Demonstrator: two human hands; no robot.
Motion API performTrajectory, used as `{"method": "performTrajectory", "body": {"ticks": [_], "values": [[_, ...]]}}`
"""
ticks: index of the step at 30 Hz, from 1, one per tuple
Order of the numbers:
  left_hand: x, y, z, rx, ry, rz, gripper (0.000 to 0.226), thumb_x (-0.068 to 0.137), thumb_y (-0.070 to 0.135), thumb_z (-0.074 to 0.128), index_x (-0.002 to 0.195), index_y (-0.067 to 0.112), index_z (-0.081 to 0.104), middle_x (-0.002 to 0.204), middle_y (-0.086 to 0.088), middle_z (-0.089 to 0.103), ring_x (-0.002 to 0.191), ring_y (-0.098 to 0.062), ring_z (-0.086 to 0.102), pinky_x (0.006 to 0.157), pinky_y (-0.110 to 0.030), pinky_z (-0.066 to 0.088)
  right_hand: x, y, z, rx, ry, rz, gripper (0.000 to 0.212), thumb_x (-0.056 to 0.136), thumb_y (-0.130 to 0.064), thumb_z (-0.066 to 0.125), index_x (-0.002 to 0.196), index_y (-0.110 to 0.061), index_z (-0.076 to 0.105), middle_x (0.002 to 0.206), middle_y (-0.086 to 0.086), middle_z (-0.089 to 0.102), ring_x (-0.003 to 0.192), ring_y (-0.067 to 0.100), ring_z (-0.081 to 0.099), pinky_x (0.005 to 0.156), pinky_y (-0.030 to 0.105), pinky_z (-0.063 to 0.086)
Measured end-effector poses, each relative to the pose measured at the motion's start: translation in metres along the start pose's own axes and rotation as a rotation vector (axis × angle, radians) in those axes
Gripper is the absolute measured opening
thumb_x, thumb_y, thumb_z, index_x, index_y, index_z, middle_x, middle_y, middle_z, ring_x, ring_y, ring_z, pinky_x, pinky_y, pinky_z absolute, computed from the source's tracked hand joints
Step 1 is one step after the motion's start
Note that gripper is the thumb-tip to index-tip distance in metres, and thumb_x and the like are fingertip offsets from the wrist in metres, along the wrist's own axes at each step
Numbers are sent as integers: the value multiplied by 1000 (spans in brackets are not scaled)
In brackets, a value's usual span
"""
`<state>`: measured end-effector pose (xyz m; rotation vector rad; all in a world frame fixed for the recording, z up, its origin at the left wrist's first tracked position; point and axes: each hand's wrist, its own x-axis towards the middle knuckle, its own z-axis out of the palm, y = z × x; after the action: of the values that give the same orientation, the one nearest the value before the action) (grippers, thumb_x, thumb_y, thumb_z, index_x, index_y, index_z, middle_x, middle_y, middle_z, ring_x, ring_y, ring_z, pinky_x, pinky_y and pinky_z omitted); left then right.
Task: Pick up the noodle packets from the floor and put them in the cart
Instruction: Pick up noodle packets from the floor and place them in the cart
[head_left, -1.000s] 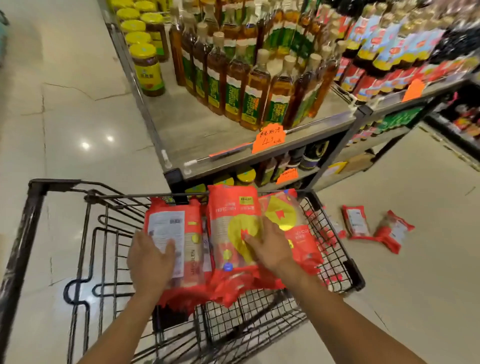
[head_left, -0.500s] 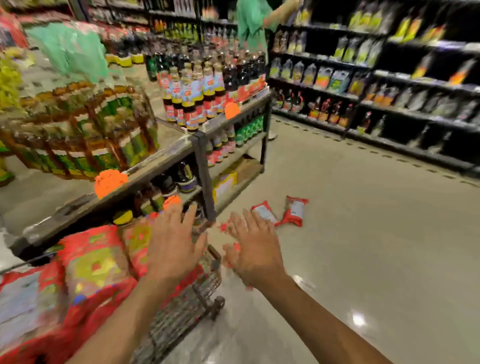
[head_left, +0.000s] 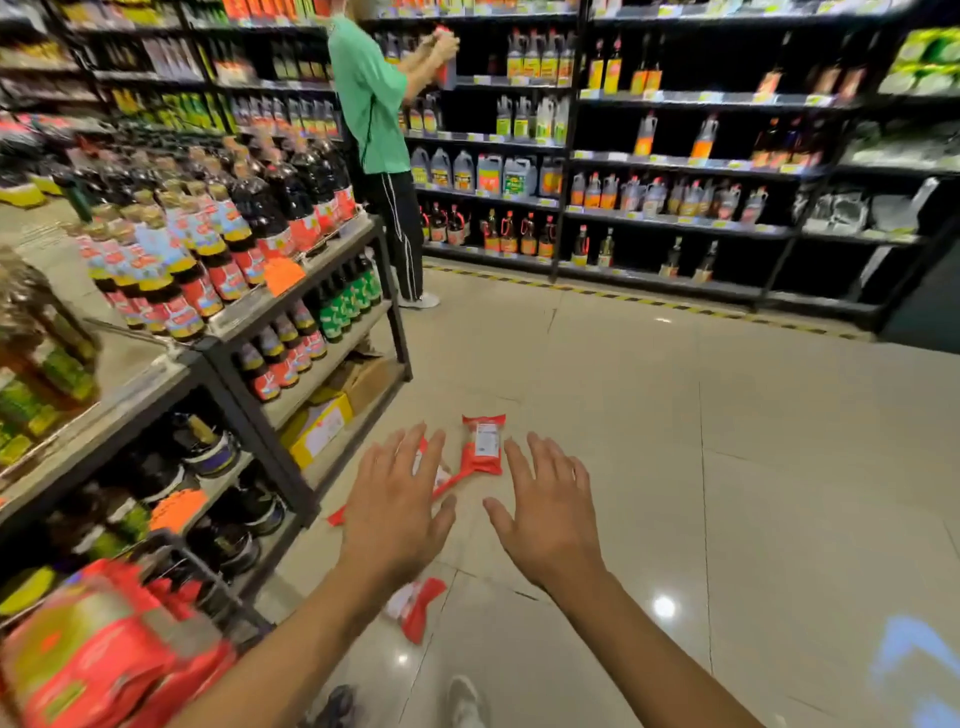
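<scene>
Both hands, left (head_left: 397, 512) and right (head_left: 550, 512), hovered with each grip spread and empty. Red noodle packets (head_left: 483, 444) lay on the floor (head_left: 727, 467) toward twelve o'clock; more filled the cart (head_left: 208, 577) at eight o'clock.

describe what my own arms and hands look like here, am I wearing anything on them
Both forearms are bare: no sleeves in view, no gloves, and no watch, bracelet or ring that shows on the left hand or the right hand. Nails look short and unpainted.
</scene>
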<state>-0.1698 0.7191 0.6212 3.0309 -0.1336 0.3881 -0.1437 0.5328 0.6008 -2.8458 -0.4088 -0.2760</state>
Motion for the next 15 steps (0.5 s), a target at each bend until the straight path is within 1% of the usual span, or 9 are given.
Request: {"method": "performTrajectory", "body": {"ticks": [1, 3, 5, 8, 9, 11, 13, 15], "values": [[13, -4, 10, 0, -7, -14, 73, 83, 47, 61, 144, 11, 49, 147, -18, 53, 134, -40, 51, 106, -57, 45, 14, 3, 6, -6, -8, -14, 72, 89, -60, 40, 146, -17, 54, 147, 16, 57, 134, 36, 55, 108, 55, 46], [42, -15, 31, -5, -11, -34, 72, 82, 45, 67, 143, 10, 51, 146, -20, 54, 132, -40, 53, 104, -57, 47, 47, 9, 20, -26, -8, -44, 71, 89, -59, 50, 147, -18, 52, 149, 15, 56, 136, 36, 53, 110, 55, 44], [76, -31, 57, -8, -8, -66, 73, 82, 44, 70, 143, 9, 50, 145, -20, 54, 131, -39, 53, 105, -56, 44, 85, 17, 37, -61, -37, -63, 71, 87, -58, 57, 147, -19, 52, 149, 14, 56, 137, 35, 53, 110, 55, 45], [132, -62, 103, -38, -46, -123, 74, 86, 45, 63, 147, 8, 43, 147, -20, 50, 133, -41, 49, 109, -57, 40, 150, 32, 66, -134, -120, -73, 71, 87, -59, 53, 145, -18, 55, 147, 14, 58, 136, 35, 55, 108, 54, 46], [150, -72, 119, -42, -73, -144, 76, 86, 46, 64, 148, 8, 42, 148, -20, 49, 134, -41, 48, 110, -57, 40, 172, 36, 75, -145, -139, -68, 72, 87, -59, 52, 146, -17, 55, 147, 15, 58, 135, 35, 55, 108, 54, 46], [183, -91, 145, -39, -140, -202, 79, 82, 46, 69, 147, 9, 44, 148, -19, 50, 133, -40, 50, 110, -56, 40, 211, 44, 90, -165, -181, -82, 73, 88, -59, 48, 148, -17, 52, 149, 16, 55, 138, 36, 52, 110, 54, 44], [215, -106, 161, -42, -195, -231, 82, 77, 45, 75, 145, 7, 47, 145, -20, 52, 130, -41, 51, 107, -56, 41, 251, 50, 103, -173, -234, -110, 74, 91, -58, 44, 153, -17, 45, 155, 17, 48, 144, 37, 45, 115, 55, 37], [241, -121, 174, -56, -233, -255, 85, 73, 43, 79, 143, 4, 49, 143, -22, 53, 128, -43, 52, 104, -57, 42, 286, 54, 119, -165, -279, -121, 74, 93, -57, 44, 155, -16, 42, 157, 18, 45, 146, 38, 41, 117, 55, 34]]}}
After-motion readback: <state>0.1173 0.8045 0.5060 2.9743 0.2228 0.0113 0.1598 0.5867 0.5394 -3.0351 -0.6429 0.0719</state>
